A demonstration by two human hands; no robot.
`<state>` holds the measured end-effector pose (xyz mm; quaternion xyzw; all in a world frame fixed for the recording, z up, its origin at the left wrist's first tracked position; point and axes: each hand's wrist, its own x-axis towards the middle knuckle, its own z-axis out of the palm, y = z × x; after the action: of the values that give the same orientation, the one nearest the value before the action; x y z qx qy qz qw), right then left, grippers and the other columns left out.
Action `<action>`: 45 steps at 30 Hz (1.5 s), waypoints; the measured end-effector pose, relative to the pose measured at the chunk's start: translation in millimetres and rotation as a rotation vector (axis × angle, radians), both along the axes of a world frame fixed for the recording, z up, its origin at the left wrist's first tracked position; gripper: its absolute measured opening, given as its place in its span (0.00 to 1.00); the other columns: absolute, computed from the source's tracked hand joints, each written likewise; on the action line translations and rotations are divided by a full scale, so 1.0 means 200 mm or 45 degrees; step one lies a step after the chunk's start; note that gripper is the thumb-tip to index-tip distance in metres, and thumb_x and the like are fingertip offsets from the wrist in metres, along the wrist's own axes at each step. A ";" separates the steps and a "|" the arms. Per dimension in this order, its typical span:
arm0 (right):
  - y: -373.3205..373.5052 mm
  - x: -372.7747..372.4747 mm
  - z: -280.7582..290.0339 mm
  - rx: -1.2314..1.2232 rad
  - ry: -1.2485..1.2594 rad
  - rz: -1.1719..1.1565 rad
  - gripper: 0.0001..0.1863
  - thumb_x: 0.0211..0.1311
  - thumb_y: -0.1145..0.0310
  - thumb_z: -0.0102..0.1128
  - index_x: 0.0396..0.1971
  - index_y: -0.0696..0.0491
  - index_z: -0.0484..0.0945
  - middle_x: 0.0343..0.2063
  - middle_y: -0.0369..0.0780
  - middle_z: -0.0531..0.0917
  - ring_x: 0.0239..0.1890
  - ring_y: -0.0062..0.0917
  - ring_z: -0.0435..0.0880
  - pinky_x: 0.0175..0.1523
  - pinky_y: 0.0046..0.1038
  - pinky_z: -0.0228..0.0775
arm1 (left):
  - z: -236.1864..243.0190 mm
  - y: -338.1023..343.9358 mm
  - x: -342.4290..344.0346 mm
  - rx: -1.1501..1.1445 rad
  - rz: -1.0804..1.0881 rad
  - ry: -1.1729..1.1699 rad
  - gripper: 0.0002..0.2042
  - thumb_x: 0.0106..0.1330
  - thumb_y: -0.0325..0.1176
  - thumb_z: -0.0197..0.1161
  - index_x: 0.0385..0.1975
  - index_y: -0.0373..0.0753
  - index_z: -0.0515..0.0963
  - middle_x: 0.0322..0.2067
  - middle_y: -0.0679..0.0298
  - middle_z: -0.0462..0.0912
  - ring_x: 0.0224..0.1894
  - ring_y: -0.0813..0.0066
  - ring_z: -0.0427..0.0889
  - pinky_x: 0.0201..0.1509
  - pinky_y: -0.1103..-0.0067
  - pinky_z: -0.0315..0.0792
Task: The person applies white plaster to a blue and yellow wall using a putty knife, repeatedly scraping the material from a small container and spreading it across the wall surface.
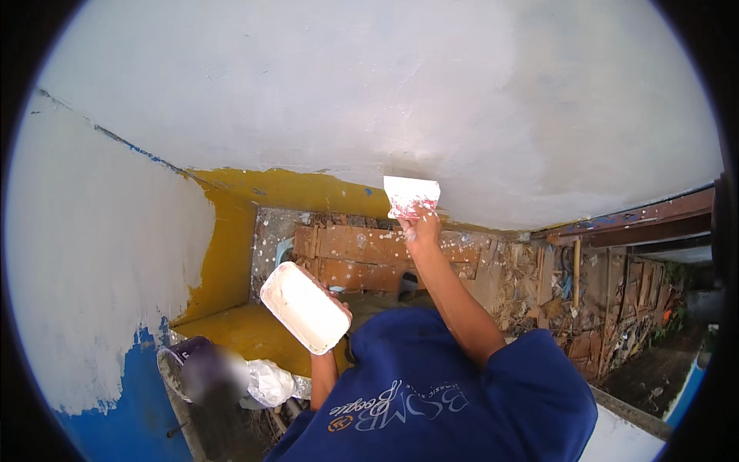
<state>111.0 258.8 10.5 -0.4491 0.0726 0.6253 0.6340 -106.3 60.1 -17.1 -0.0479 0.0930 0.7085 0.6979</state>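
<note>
In my right hand (424, 230) is a broad, flat putty scraper (412, 197), red under white smears, with my fingers closed round its lower end. Its wide edge is at the lower part of the wall (462, 100), which is coated white and greyish; whether it presses on the surface I cannot tell. My left hand (339, 302) grips a rectangular tub (306, 308) from beneath and along its side, tilted in front of my body. White paste coats the inside of the tub. Most of my left palm is hidden behind it.
Yellow paint (285, 187) shows along the wall's bottom and corner, blue paint (131, 408) at lower left. Splattered brown boards (358, 245) and debris cover the ground. A dark bucket (188, 350) and a crumpled silvery-white bag (269, 383) stand lower left. A brown beam (647, 219) runs at right.
</note>
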 end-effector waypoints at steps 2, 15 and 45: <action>0.05 -0.07 -0.30 -0.219 0.005 -0.080 0.15 0.61 0.80 0.50 0.49 0.58 0.69 0.42 0.45 0.78 0.44 0.35 0.81 0.46 0.44 0.81 | -0.02 -0.01 -0.02 0.036 -0.036 -0.054 0.32 0.65 0.58 0.48 0.62 0.42 0.60 0.51 0.54 0.72 0.52 0.55 0.72 0.54 0.51 0.64; 0.27 -0.10 -0.02 0.102 0.080 -0.113 0.21 0.61 0.80 0.51 0.55 0.61 0.63 0.49 0.46 0.73 0.47 0.36 0.79 0.47 0.41 0.82 | 0.07 0.01 -0.09 0.139 -0.123 -0.034 0.31 0.63 0.55 0.54 0.56 0.35 0.66 0.45 0.52 0.77 0.52 0.58 0.74 0.57 0.55 0.66; 0.25 0.02 -0.05 -0.111 -0.131 -0.208 0.18 0.59 0.83 0.52 0.50 0.64 0.65 0.47 0.47 0.73 0.44 0.36 0.79 0.47 0.41 0.82 | 0.17 0.12 0.03 0.101 -0.200 -0.340 0.31 0.65 0.56 0.51 0.56 0.34 0.66 0.44 0.55 0.79 0.49 0.60 0.77 0.55 0.57 0.68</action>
<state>115.5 308.2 1.1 -0.5002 0.1036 0.5440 0.6656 -100.6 83.5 17.0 -0.1065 -0.0251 0.6422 0.7587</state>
